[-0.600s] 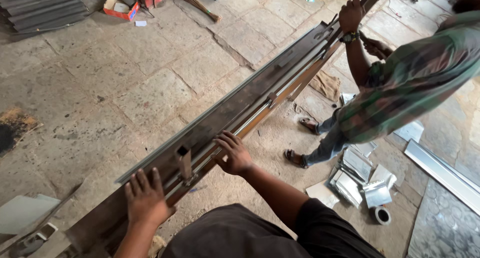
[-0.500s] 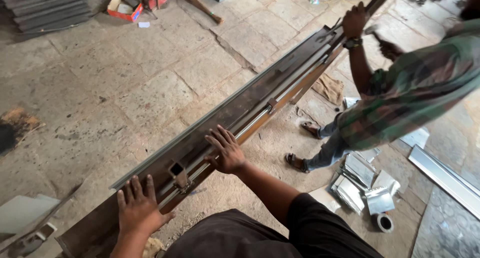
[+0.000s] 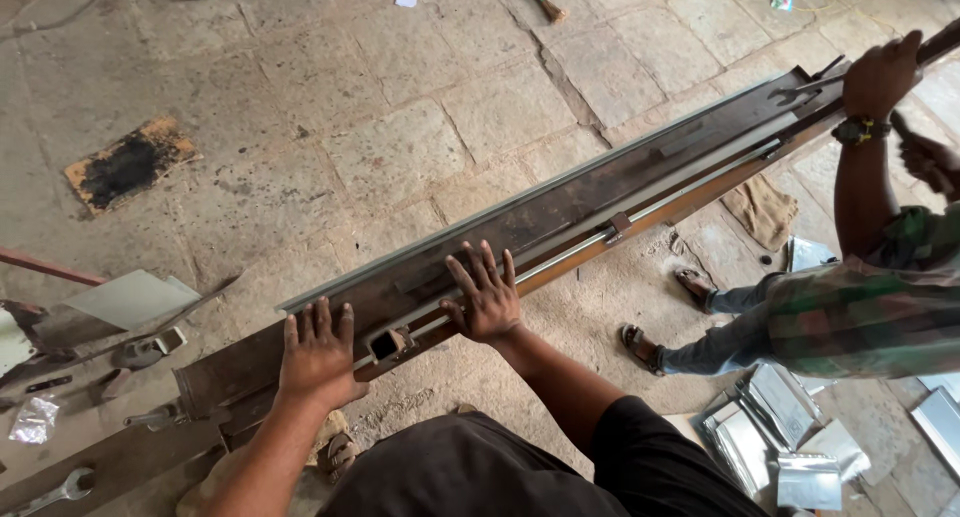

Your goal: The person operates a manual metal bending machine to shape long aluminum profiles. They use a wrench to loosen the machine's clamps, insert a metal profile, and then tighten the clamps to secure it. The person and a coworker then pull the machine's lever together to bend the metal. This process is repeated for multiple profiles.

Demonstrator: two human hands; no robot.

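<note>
Left hand (image 3: 318, 352) and right hand (image 3: 485, 299), fingers spread wide, lie flat on the long metal beam (image 3: 560, 212), pinning it; a co-worker's hand (image 3: 880, 72) steadies the 2 o'clock end.

Floor (image 3: 400, 107): large worn grey stone slabs, dusty, open joints; dark stained patch (image 3: 130, 162) at left; even daylight.

a stone-paved floor (image 3: 400, 127) carries the long metal bending machine (image 3: 560, 217). left of the machine lies a charred board (image 3: 128, 163); right of it, folded metal sheets (image 3: 775, 442); near its near end, a spanner (image 3: 55, 492).
</note>
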